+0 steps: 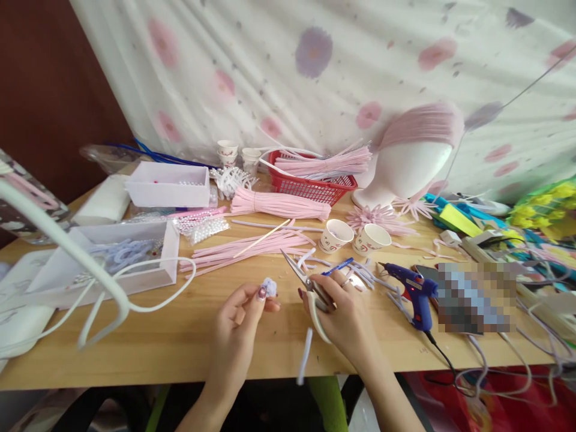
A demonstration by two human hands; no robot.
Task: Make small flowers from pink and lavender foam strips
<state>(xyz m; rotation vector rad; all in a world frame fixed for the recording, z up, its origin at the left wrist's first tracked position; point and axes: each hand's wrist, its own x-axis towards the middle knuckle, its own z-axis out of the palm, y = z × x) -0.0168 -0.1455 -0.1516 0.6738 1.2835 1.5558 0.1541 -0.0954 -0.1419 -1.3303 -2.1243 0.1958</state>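
My left hand [243,318] pinches a small, fluffy, pale lavender piece [269,288], apparently curled pipe cleaner, between thumb and fingertips. In my right hand [344,315] is a pair of scissors [302,273], its blades pointing up and left, apart from the lavender piece. Below that hand a short length of lavender pipe cleaner [305,357] hangs by the table's front edge; whether the hand holds it I cannot tell. Just beyond the scissors lie cut lavender pipe cleaners [366,273] and a blue pen [338,266].
Pink pipe cleaners [252,246] lie behind my hands, near two paper cups [336,237]. A blue glue gun [416,291] with a cord stands right. White boxes [168,186] and a white curved stand [67,234] are left. Behind are a red basket [310,187] and a foam head [414,162].
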